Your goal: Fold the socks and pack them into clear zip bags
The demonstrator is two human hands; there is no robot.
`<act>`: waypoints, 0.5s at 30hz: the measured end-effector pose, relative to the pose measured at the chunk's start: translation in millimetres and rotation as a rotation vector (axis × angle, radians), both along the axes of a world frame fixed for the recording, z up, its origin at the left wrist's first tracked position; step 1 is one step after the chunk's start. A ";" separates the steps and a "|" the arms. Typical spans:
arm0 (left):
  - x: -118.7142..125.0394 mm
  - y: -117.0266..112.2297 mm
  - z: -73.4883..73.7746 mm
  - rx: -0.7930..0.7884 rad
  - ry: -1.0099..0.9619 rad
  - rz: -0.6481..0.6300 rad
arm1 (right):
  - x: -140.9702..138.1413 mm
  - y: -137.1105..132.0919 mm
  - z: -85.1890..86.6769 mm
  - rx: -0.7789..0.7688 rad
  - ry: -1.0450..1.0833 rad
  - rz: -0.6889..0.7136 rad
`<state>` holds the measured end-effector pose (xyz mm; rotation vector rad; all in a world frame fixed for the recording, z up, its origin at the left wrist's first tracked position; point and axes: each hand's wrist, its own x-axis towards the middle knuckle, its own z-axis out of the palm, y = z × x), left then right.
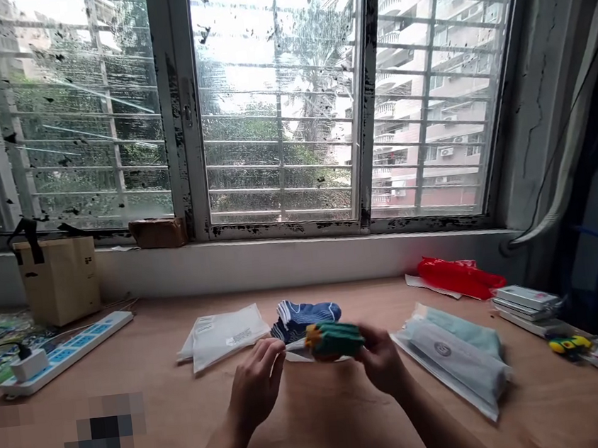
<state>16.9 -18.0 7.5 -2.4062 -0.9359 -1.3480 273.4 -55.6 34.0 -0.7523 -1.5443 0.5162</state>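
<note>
At lower center, the left hand (255, 385) pinches a white plastic sleeve (297, 351) while the right hand (381, 359) grips folded green-and-orange socks (335, 340) above the wooden desk (563, 403).

Barred window (275, 98) across the top of the frame, kraft paper bag (58, 281) at the back left of the table (558, 403), white-and-blue power strip (67, 353) just in front of it, and a red plastic bag (459, 277) over at the back right.
</note>
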 end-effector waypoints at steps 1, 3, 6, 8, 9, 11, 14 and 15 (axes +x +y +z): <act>-0.8 -0.5 0.8 -0.006 0.005 0.008 | 3.1 3.0 -0.4 -0.039 0.148 0.037; -0.5 -2.4 2.7 -0.015 0.030 0.027 | 8.5 9.7 -1.9 -0.124 0.425 0.117; 7.6 -8.1 4.6 -0.011 0.134 0.035 | 10.6 18.1 -6.0 -0.242 0.649 0.216; 18.7 -13.7 4.0 -0.028 0.227 0.038 | 7.7 20.8 -9.2 -0.304 0.684 0.269; 25.4 -16.9 3.1 -0.050 0.269 0.049 | 5.7 21.2 -10.5 -0.331 0.683 0.293; 38.8 -23.5 1.1 -0.113 0.348 0.077 | 2.9 20.7 -11.4 -0.370 0.679 0.332; 51.5 -32.2 2.3 -0.207 0.462 0.087 | 6.7 19.1 -7.5 -0.381 0.711 0.386; 51.7 -34.2 5.3 -0.236 0.490 0.078 | 10.7 19.0 -5.4 -0.373 0.737 0.400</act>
